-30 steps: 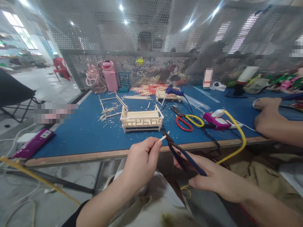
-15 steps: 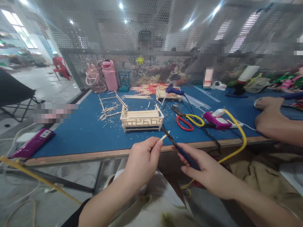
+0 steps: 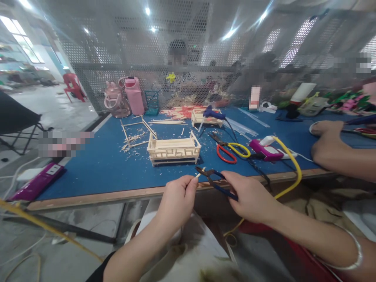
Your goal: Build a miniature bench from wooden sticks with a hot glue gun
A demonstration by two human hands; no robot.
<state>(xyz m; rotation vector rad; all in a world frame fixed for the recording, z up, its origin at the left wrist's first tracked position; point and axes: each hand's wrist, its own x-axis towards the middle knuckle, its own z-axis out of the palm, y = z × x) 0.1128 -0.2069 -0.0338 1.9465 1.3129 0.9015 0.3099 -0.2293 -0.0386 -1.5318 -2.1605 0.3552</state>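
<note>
My left hand [image 3: 178,199] pinches a short thin wooden stick [image 3: 200,172] whose pale tip pokes up to the right. My right hand [image 3: 249,196] grips blue-handled cutting pliers [image 3: 214,181]; their dark jaws stand apart just right of the stick's tip. Both hands hover in front of the near edge of the blue table [image 3: 102,164]. A small bed-like frame of wooden sticks [image 3: 174,149] stands on the table just beyond them.
Red-and-yellow scissors [image 3: 232,150], a purple glue gun [image 3: 266,148] with a yellow cord, a second stick frame [image 3: 205,117], loose sticks and shavings [image 3: 135,138] lie on the table. Another person's forearm [image 3: 337,154] rests at the right edge. A mesh screen [image 3: 188,51] backs the table.
My right hand moved left and up with the pliers, bringing the jaws level with the stick's tip. The stick's exposed end looks shorter than before. My left hand stayed about in place.
</note>
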